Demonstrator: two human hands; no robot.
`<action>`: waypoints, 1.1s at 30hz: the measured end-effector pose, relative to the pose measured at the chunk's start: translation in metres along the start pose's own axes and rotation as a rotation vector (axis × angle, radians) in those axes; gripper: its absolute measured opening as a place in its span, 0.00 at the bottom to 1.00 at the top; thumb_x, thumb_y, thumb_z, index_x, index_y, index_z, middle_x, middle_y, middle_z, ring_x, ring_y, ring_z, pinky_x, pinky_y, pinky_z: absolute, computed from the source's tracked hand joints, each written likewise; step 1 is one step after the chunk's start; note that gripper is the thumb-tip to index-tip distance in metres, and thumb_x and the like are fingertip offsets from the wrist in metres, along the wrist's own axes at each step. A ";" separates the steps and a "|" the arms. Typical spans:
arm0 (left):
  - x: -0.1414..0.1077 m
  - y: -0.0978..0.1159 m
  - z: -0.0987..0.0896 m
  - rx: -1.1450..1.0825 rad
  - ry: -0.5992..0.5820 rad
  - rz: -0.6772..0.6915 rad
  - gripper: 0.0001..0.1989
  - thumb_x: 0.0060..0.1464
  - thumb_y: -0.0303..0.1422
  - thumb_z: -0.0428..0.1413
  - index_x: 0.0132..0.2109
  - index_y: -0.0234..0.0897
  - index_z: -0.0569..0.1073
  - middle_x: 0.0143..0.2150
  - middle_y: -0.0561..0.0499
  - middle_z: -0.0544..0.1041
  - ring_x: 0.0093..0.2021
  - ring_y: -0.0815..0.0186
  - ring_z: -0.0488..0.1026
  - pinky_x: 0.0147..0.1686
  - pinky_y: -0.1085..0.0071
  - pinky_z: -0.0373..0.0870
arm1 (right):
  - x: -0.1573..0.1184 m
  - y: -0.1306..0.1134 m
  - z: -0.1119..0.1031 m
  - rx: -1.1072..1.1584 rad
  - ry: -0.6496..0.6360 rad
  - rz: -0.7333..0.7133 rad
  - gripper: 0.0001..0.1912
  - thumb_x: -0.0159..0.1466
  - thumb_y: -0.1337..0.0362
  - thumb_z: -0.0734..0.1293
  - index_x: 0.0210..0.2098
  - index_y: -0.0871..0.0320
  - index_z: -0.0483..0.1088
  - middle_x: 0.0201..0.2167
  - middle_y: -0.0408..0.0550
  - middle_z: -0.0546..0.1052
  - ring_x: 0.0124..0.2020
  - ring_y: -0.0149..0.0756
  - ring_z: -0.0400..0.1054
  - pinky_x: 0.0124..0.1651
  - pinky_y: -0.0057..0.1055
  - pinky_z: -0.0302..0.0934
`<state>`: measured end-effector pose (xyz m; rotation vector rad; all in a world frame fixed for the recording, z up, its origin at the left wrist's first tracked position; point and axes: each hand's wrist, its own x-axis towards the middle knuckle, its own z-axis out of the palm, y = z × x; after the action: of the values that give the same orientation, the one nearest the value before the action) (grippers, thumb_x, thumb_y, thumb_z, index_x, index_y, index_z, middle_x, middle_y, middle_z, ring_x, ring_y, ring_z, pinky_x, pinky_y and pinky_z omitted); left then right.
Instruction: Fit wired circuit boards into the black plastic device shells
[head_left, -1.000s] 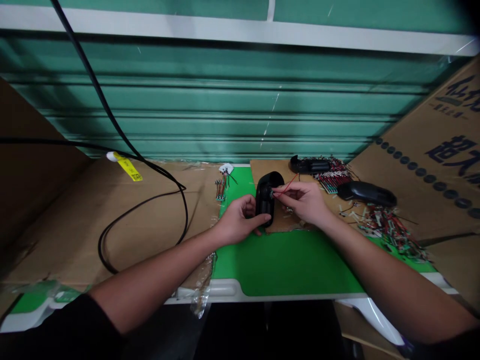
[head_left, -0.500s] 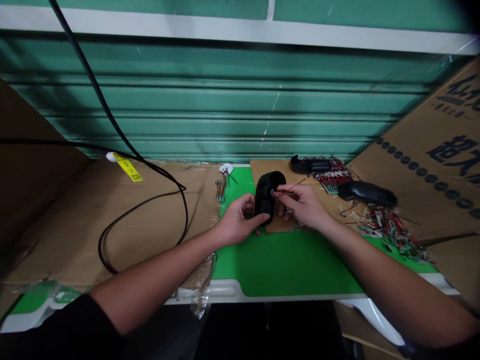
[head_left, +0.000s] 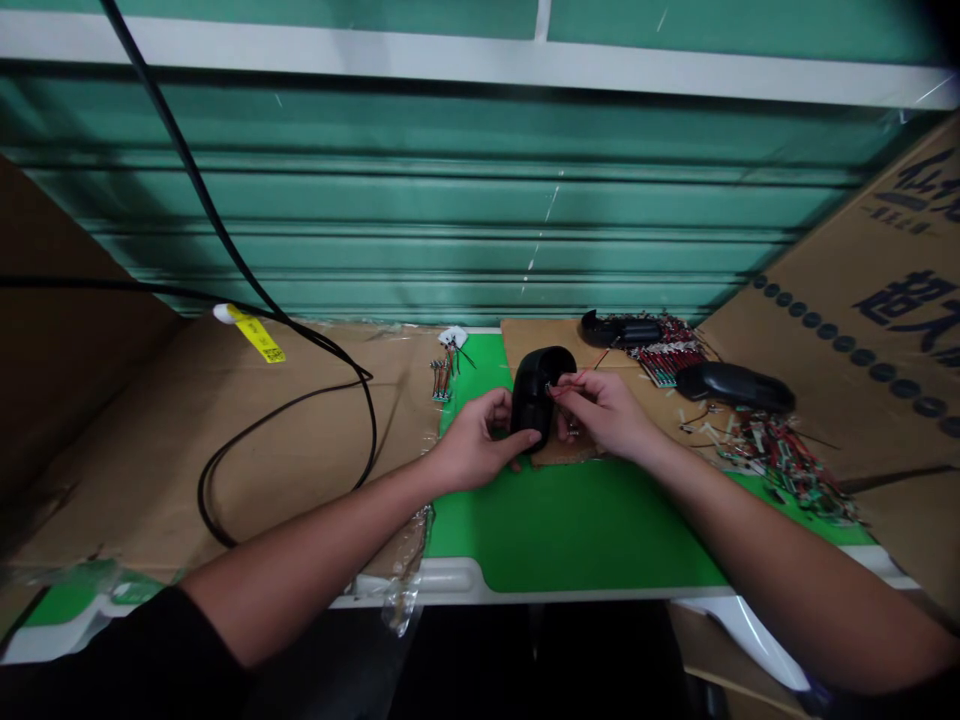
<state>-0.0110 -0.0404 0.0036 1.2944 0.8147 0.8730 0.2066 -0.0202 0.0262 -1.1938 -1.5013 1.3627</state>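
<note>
My left hand (head_left: 487,435) grips a curved black plastic housing (head_left: 531,405) from its left side, with the thumb across the lower front. The housing stands tilted upright over the green tabletop (head_left: 577,530), its hollow side showing. At its right edge, my right hand (head_left: 592,405) pinches a thin red wire (head_left: 592,366), fingertips against the opening. What sits on the wire's end inside the housing is too small and dark to make out.
Two more black housings, one (head_left: 619,330) at the back and one (head_left: 735,387) at the right, lie beside heaps of small wired circuit boards (head_left: 795,460). A few wired boards (head_left: 441,380) lie left of centre. A black cable (head_left: 285,400) loops over cardboard (head_left: 150,430).
The housing has turned slightly and shifted a little to the right. My right fingertips have moved slightly with the wire, staying at the opening.
</note>
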 end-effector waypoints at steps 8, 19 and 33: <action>0.000 0.001 0.000 -0.006 0.006 -0.018 0.24 0.53 0.44 0.73 0.42 0.37 0.68 0.39 0.48 0.80 0.34 0.65 0.78 0.23 0.73 0.78 | 0.002 0.006 -0.002 -0.015 0.012 -0.037 0.25 0.62 0.40 0.77 0.33 0.55 0.71 0.18 0.40 0.75 0.17 0.32 0.69 0.20 0.27 0.65; 0.001 0.003 -0.001 -0.028 -0.001 -0.042 0.27 0.50 0.46 0.75 0.43 0.36 0.70 0.40 0.46 0.82 0.34 0.63 0.80 0.23 0.72 0.78 | 0.004 0.010 -0.003 0.006 0.034 -0.081 0.26 0.63 0.39 0.77 0.30 0.55 0.71 0.17 0.42 0.75 0.16 0.33 0.69 0.21 0.28 0.62; 0.002 0.001 -0.003 -0.041 -0.008 -0.082 0.25 0.50 0.44 0.75 0.42 0.36 0.71 0.37 0.47 0.82 0.32 0.64 0.79 0.23 0.71 0.78 | 0.001 0.005 -0.004 -0.115 0.048 -0.136 0.23 0.67 0.41 0.74 0.31 0.54 0.70 0.17 0.41 0.75 0.18 0.34 0.69 0.22 0.30 0.61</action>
<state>-0.0126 -0.0371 0.0048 1.2195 0.8341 0.8153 0.2109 -0.0178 0.0218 -1.1636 -1.6143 1.1638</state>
